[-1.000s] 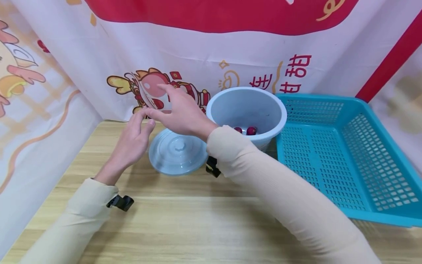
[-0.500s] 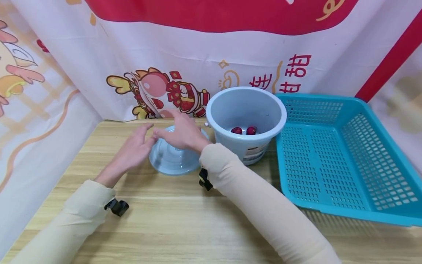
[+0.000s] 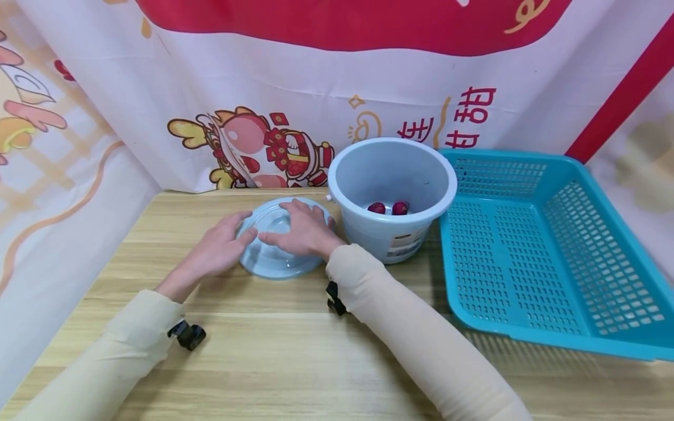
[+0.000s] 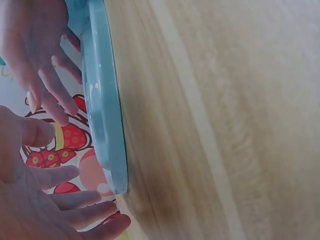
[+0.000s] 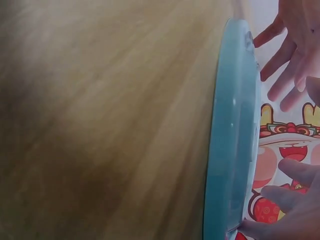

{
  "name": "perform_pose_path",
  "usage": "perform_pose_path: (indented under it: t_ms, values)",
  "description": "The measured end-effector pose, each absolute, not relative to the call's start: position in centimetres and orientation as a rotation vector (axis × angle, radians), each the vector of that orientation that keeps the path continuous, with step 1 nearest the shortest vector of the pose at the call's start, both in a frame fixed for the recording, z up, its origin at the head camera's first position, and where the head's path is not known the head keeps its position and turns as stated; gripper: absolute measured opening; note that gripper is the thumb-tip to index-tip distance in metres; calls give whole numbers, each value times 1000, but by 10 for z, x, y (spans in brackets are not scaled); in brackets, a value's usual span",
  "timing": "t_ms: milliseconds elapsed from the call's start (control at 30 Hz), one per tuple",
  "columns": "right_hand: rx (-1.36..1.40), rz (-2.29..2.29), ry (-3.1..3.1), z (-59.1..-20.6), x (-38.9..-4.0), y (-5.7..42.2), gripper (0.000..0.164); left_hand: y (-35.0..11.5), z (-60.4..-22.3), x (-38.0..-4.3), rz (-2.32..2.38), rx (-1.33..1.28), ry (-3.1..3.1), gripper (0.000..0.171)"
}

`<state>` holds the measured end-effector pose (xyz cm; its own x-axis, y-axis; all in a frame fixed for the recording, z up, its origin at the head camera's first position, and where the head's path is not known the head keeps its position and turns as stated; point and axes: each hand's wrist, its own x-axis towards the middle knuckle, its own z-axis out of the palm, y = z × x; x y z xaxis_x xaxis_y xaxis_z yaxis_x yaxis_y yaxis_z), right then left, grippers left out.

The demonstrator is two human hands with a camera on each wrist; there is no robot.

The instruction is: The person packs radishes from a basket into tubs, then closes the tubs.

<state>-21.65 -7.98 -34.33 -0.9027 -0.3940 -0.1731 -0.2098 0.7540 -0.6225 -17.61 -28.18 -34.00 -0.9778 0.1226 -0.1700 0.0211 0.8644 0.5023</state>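
A round pale blue lid [image 3: 276, 266] with raised rings lies flat on the wooden table, left of the pale blue bucket [image 3: 368, 231]. My left hand [image 3: 218, 248] is at the lid's left edge, fingers spread and relaxed. Over the lid's upper right part is my right hand [image 3: 302, 230], its fingers loosely bent and its thumb toward the left thumb. In the left wrist view both hands stand above the lid [image 4: 102, 95] with nothing between their fingers. The right wrist view has the right fingertips [image 5: 250, 227] right at the lid's rim. Two dark red round pieces [image 3: 400, 208] lie inside the bucket.
A turquoise perforated basket [image 3: 505, 251] stands right of the bucket, close to its side. Behind everything hangs a printed white and red cloth [image 3: 295, 76], which also borders the table [image 3: 274, 351] at the left.
Both hands have come down to the lid from above it; the right hand dropped further, from in front of the cloth. The lid, bucket and basket stay where they were.
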Motion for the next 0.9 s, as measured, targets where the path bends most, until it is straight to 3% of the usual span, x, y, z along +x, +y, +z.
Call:
perform_pose_path:
  t_ms: [467, 900]
  values:
    - [-501, -807, 2604, -354, -221, -76, 86, -279, -340, -178, 882, -54, 2733, 70]
    - [-475, -1102, 2484, -356, -224, -69, 89, -272, -334, -183, 1374, -313, 2551, 65]
